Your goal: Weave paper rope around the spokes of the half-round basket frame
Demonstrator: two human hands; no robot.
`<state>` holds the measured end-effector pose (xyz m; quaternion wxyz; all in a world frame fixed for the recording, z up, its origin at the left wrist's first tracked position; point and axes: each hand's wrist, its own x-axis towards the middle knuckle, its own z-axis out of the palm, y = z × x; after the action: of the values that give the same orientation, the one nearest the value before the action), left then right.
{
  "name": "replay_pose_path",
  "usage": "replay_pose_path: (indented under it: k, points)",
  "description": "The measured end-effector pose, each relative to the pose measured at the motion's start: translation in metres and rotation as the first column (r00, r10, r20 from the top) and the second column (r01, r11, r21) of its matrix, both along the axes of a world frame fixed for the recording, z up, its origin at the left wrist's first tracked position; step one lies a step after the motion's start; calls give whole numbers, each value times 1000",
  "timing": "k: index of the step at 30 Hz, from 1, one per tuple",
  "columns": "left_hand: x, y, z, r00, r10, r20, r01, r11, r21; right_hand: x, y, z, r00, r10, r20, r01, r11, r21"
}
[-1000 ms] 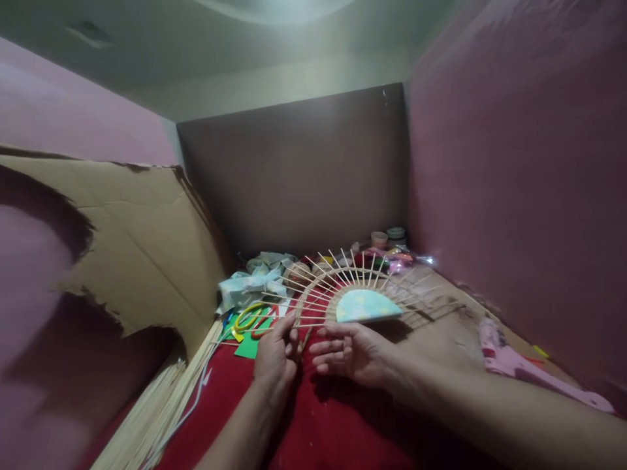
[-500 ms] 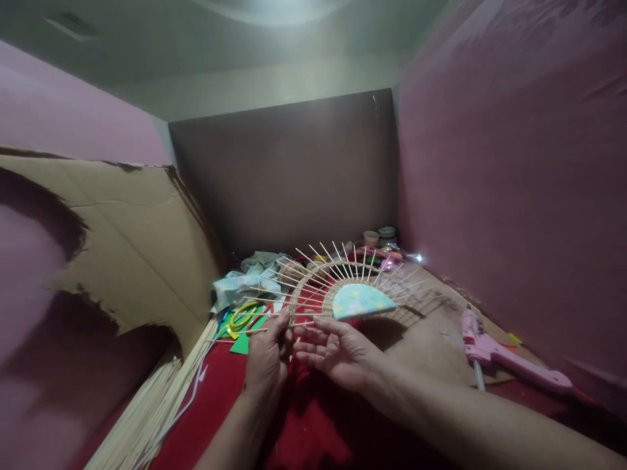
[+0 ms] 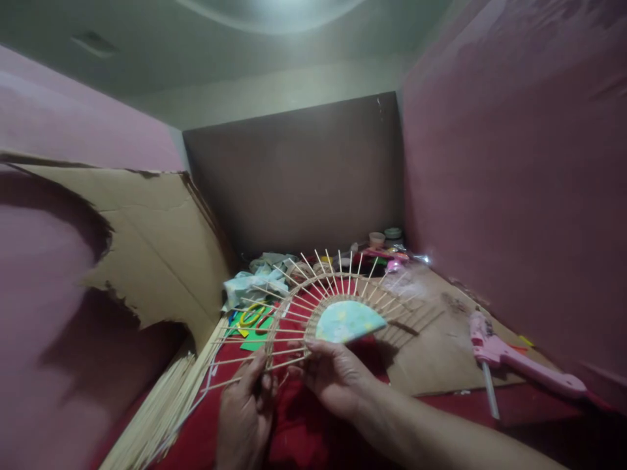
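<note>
A half-round fan frame [image 3: 313, 294] of thin wooden sticks radiates from a pale blue patterned centre piece [image 3: 349, 322], with woven strands ringing the spokes. My right hand [image 3: 333, 372] grips the frame at the lower edge of the centre piece, fingers curled round it. My left hand [image 3: 247, 411] pinches the lowest spokes at the frame's left end, fingers closed. The frame is tilted up off the red cloth [image 3: 313, 437].
A torn cardboard sheet [image 3: 147, 248] leans at the left above a bundle of loose sticks [image 3: 157, 418]. Yellow-handled scissors [image 3: 252, 314], green paper and pale fabric lie behind. A pink glue gun [image 3: 514, 362] rests on flat cardboard [image 3: 441, 352] at right. Pink walls close in.
The fan frame has turned and come nearer to me. Both hands have drawn back toward the bottom of the view, my left hand shifting down to the lowest spokes.
</note>
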<state>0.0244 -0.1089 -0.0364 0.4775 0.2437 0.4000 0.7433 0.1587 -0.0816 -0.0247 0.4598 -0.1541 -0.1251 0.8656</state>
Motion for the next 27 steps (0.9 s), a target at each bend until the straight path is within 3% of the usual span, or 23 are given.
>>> replay_pose_path:
  k: [6,11,15,18,22,27]
  points:
    - [15,20,16,996,-89,8,88,993,76,-5,18,11,997,15,80,-34,968,247]
    - [28,50,28,987,-158,-6,158,981,114,-6,45,17,989,-127,69,102,953,285]
    - [33,76,24,969,-247,8,245,965,97,-5,69,12,980,-180,84,155,958,241]
    - [34,88,14,961,-275,20,273,959,76,-2,82,3,978,-186,99,152,949,276]
    - [33,89,6,934,-354,38,352,934,52,4,88,-3,972,-194,130,138,926,352]
    - [23,83,11,912,-406,57,404,914,43,10,89,3,970,-213,119,146,897,417]
